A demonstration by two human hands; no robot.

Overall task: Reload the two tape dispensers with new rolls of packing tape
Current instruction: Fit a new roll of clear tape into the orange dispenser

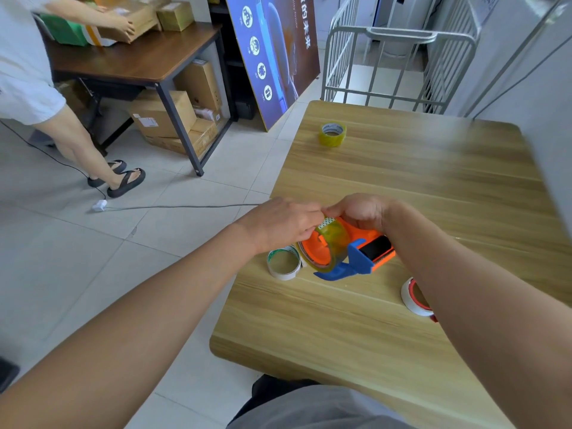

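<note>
An orange and blue tape dispenser point(368, 253) lies on the wooden table point(418, 187) near its left edge, with a clear yellowish tape roll point(335, 243) seated on its hub. My left hand point(284, 222) pinches the top of that roll. My right hand point(360, 212) grips the dispenser from behind. An empty white cardboard core point(283, 262) lies just left of the dispenser. A second yellowish tape roll point(332, 134) stands at the table's far left. A red and white object point(413, 297), partly hidden by my right forearm, lies at the near right.
Another person stands at the left, handling a cardboard box on a dark desk point(136, 61). More boxes point(167, 116) are stacked under that desk. A cable and white plug point(99, 205) cross the tiled floor. A metal cage trolley point(399, 66) stands beyond the table.
</note>
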